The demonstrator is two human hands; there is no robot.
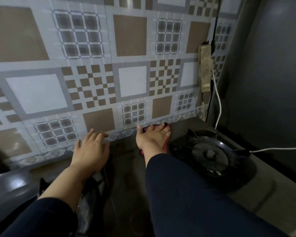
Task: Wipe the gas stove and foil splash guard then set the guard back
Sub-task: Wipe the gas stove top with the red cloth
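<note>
The patterned foil splash guard (99,65) stands upright behind the black gas stove (126,161), filling most of the view. My left hand (91,149) lies flat with fingers spread on the guard's bottom edge, left of centre. My right hand (151,137) presses a red cloth (166,145) against the guard's lower edge where it meets the stove top. The right burner (210,154) with its dark round pan support sits just right of that hand. The left burner is mostly hidden under my left forearm.
A dirty power strip (205,69) hangs on the wall at the guard's right edge, with a black cable above it and a white cable (219,106) running down and right over the stove. A grey wall (272,82) closes the right side. A grey rounded object (9,187) lies at lower left.
</note>
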